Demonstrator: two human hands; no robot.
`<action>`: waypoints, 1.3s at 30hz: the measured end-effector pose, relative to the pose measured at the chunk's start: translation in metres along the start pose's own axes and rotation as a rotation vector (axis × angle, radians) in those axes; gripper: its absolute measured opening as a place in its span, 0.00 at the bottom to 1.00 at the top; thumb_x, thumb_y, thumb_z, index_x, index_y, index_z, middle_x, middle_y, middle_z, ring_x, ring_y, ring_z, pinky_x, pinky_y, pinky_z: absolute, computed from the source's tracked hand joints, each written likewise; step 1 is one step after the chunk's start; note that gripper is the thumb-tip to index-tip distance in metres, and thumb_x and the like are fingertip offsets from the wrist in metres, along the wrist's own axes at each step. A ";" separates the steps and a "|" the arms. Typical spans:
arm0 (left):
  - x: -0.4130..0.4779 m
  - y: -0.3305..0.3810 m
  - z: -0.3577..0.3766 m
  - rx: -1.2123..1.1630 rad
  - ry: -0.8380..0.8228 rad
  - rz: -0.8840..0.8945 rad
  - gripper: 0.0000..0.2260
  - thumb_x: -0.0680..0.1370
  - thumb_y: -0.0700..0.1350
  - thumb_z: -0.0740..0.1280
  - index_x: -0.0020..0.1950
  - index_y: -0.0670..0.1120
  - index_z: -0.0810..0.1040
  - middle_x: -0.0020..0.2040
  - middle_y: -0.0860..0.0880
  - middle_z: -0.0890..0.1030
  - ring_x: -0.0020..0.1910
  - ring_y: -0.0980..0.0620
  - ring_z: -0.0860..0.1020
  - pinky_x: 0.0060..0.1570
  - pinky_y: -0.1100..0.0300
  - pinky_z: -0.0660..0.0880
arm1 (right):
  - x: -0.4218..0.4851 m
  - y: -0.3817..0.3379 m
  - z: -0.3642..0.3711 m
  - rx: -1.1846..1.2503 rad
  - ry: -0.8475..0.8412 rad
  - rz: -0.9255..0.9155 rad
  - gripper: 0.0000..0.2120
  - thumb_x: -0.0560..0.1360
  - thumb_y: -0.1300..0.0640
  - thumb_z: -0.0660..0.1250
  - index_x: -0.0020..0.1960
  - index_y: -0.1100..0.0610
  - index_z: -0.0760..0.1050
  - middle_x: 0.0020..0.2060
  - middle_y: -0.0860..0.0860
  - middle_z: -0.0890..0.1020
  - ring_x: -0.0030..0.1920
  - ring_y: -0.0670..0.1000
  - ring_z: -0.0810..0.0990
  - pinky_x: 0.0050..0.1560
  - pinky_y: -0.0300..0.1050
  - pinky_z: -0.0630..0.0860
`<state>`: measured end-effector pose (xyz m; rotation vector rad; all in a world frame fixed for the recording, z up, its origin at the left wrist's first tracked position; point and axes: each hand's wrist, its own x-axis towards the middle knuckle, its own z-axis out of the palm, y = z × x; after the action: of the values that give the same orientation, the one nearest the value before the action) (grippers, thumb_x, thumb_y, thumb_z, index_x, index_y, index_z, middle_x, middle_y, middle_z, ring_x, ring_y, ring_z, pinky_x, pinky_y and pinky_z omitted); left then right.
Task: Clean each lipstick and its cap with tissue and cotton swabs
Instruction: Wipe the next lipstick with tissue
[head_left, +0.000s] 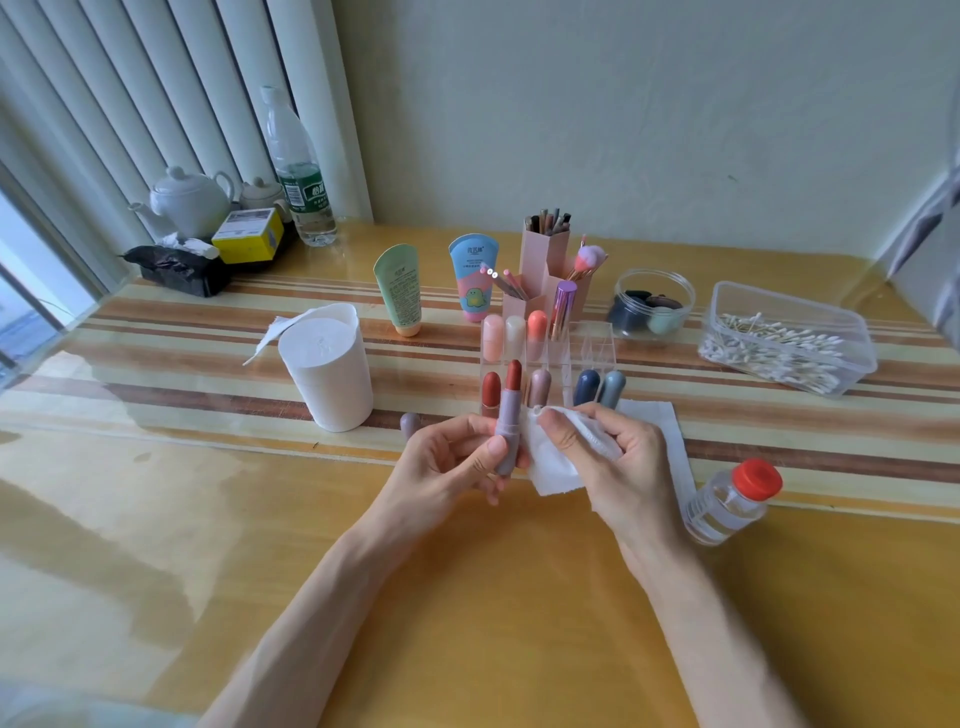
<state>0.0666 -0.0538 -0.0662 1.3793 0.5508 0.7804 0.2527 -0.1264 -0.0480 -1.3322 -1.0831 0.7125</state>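
The left hand (457, 457) grips an uncapped lipstick (506, 421) upright; the right hand (608, 457) pinches a tissue (550, 467) beside it.

I have one view only, from the head-worn camera, so no second view shares any of the scene. It sits above the near edge of the tabletop (467, 597) and faces forward and down across it toward the wall (623, 104). The lens is wide: the vertical blinds (130, 78) at far left lean and the tabletop edges bow. Both forearms enter from the bottom edge, and the left hand (447, 457) and right hand (618, 457) sit close to the lens, just below frame centre. The far tabletop edge falls in the upper half.
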 end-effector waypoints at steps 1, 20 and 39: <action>0.000 0.000 0.001 0.004 -0.008 -0.005 0.11 0.83 0.42 0.65 0.58 0.35 0.80 0.47 0.42 0.85 0.40 0.49 0.79 0.42 0.57 0.80 | 0.000 0.001 0.002 0.018 -0.005 0.022 0.10 0.77 0.46 0.74 0.47 0.52 0.88 0.40 0.49 0.87 0.46 0.51 0.85 0.49 0.45 0.78; -0.003 0.007 0.005 -0.031 -0.113 -0.086 0.16 0.87 0.49 0.61 0.49 0.39 0.80 0.43 0.42 0.76 0.41 0.48 0.73 0.43 0.59 0.76 | 0.003 -0.003 -0.004 0.222 -0.354 0.057 0.10 0.79 0.62 0.72 0.59 0.63 0.83 0.48 0.61 0.86 0.48 0.60 0.84 0.56 0.61 0.80; -0.001 0.002 0.006 -0.062 -0.020 -0.127 0.13 0.84 0.47 0.65 0.51 0.39 0.84 0.40 0.42 0.81 0.40 0.47 0.78 0.44 0.59 0.79 | -0.001 0.011 0.012 0.215 -0.187 0.104 0.12 0.80 0.52 0.71 0.58 0.58 0.85 0.51 0.57 0.88 0.55 0.61 0.86 0.62 0.59 0.81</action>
<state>0.0706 -0.0583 -0.0631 1.2812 0.5876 0.6753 0.2434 -0.1205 -0.0600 -1.1599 -1.0567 1.0182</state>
